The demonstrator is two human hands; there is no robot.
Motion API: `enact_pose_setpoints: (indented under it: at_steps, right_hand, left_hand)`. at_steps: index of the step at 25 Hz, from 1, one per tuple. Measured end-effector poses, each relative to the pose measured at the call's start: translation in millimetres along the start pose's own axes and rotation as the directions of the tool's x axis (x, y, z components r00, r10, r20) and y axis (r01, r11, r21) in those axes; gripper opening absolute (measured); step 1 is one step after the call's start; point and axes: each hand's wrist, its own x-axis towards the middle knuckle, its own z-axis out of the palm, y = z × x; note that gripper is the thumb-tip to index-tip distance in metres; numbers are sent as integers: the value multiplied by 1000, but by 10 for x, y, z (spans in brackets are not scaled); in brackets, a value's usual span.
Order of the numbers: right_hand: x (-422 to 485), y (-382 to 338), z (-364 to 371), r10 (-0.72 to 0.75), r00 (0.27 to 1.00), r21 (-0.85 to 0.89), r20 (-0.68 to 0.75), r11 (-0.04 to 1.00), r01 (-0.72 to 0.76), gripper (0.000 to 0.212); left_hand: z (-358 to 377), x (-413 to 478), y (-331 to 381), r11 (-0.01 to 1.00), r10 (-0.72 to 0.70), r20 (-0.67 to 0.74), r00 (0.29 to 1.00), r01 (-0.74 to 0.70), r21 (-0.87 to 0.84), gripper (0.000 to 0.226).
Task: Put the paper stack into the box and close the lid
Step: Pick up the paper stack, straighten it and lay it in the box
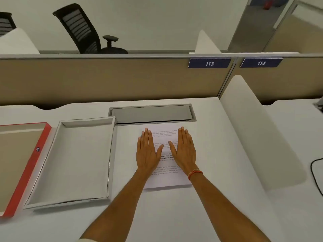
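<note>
A stack of white printed paper (166, 179) lies on the white desk, just right of centre. My left hand (148, 151) rests flat on its left half, fingers stretched out. My right hand (184, 149) lies flat on its right half, palm down, with an orange thread band at the wrist. Neither hand grips anything. To the left of the paper stands an open, empty white box (73, 163). Its red-edged lid (26, 170) lies upturned at the far left, partly cut off by the frame.
A grey cable-tray flap (152, 113) is set into the desk behind the paper. A beige partition (104, 79) with signs 113 and 114 backs the desk. A white divider (258, 130) stands at the right, with a black cable (314, 173) beyond it.
</note>
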Motion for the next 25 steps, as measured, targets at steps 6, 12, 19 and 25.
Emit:
enact_pose_setpoints:
  at_steps: [6,12,19,25]
  right_hand:
    - [-37,22,114,178,972,55,151,981,-189,94]
    - [65,0,135,433,889,36,148,896,-443,101]
    - [190,-5,111,597,752,97,278,762,-640,100]
    - [299,50,61,593,714,144,371,723,-676,89]
  left_hand:
    - [79,-24,-61,978,-206,93,974,204,31,95]
    - [93,60,49,879,-478,104,872,474,61,101]
    - [-4,191,110,690,-687,239,686,719,-81,98]
    - [-151,318,64,654,-689,340,640,751,-89,93]
